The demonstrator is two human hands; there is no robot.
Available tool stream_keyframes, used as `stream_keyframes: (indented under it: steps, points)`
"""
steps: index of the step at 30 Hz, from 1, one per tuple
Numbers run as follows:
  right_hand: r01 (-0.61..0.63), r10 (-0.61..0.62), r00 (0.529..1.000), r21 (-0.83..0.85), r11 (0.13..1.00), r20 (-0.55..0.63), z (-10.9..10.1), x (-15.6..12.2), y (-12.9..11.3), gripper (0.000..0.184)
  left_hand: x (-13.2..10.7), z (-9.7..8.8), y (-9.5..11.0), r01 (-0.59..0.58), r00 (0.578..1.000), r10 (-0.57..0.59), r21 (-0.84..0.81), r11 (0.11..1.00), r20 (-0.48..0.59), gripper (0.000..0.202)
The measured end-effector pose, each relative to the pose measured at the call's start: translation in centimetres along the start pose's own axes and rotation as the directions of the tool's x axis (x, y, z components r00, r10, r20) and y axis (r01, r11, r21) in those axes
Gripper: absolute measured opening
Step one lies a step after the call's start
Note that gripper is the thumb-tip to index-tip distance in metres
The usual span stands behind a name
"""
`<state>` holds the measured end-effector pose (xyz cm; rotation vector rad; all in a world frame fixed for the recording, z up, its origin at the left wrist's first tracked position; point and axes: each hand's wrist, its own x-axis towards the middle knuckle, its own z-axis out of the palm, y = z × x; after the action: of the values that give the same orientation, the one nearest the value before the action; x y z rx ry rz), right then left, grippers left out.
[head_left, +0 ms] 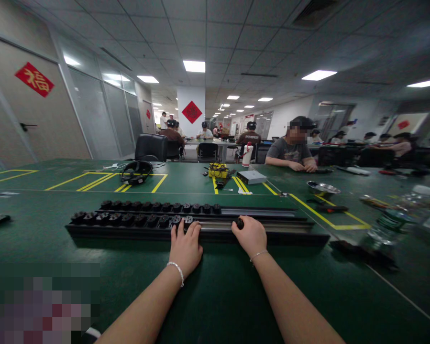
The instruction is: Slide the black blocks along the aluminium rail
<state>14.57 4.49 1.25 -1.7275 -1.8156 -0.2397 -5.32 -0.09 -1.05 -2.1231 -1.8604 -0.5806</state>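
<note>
- Two hands are at work over one green surface point(128, 282), each wrist wearing one bracelet.
- Two long black rails lie side by side across the surface: one front rail point(290, 236) and one back rail point(258, 211).
- The front rail carries about ten front-row pieces point(140, 220), small and black, lined up over its left half; the left fingers partly cover the last ones.
- The back rail carries about twelve similar back-row pieces point(167, 207), also to the left; its right part is bare.
- Left hand point(186, 248): fingers loosely spread, touching the right end of the front row.
- Right hand point(252, 235): thumb and fingers pinch one black piece point(240, 223) above the front rail, well apart from the row.
- Beyond the rails are one headset point(136, 173), one yellow box point(217, 170) and one grey box point(251, 177).
- To the right stand one metal bowl point(322, 188) and one clear bottle point(389, 222).
- One co-worker point(290, 153) sits across the surface.
</note>
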Motion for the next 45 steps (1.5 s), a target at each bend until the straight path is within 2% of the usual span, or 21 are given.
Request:
stream_keyframes:
  steps: [14,29,36,45]
  points:
    - [-0.021,0.021,1.0,0.031,0.999,-0.009,0.0,0.0,-0.1,0.024,0.0,-0.2,0.1,0.02,0.999,-0.02,0.016,1.0,0.032,0.049]
    - [-0.053,0.051,0.998,0.037,0.998,0.034,0.1,0.1,0.2,0.026,0.0,0.1,-0.1,-0.001,1.0,0.001,-0.007,1.0,-0.006,0.049]
    - [0.032,-0.032,0.999,-0.003,0.999,0.0,0.1,0.1,0.8,0.025,-0.1,0.2,-0.1,-0.004,1.0,0.004,-0.014,1.0,-0.018,0.049]
    - [-0.018,0.017,1.0,0.026,1.0,0.021,0.3,0.2,1.0,0.026,0.0,0.0,0.0,0.011,1.0,-0.011,-0.003,1.0,0.011,0.049]
